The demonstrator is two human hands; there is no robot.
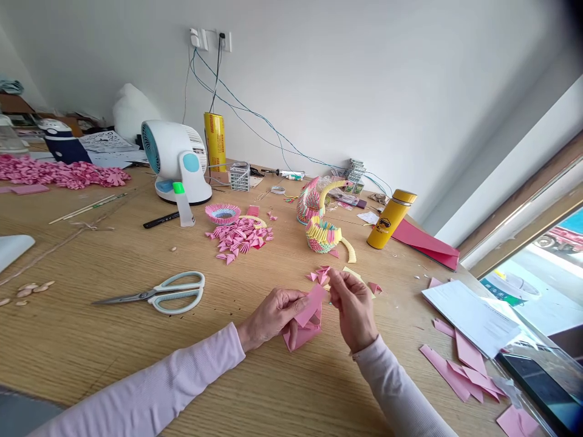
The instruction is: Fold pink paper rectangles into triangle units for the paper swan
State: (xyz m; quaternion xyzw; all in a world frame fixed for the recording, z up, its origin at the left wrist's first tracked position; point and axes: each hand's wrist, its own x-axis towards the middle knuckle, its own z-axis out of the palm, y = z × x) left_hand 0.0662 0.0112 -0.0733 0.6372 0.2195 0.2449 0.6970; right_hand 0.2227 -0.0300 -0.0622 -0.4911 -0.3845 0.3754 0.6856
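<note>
My left hand (277, 315) is closed on pink paper (311, 306), a flat strip on top with a creased, folded piece hanging under it. Just right of the strip, my right hand (353, 303) is closed in a pinch with its fingertips raised. What lies between those fingertips, if anything, is too small to make out. Behind the hands lie a few small folded pink paper pieces (321, 274). A larger heap of folded pink triangles (239, 237) sits farther back, beside a pink-rimmed paper bowl (223, 213). Scissors (175, 293) with pale handles lie left of my left hand.
A yellow and green paper basket (322, 235) and a taller paper figure (310, 203) stand behind the hands. A yellow bottle (392, 220) is at the right. White sheets (471, 317), pink strips (455, 370) and a phone (542, 382) lie at the right edge. A fan (177, 161) stands back left.
</note>
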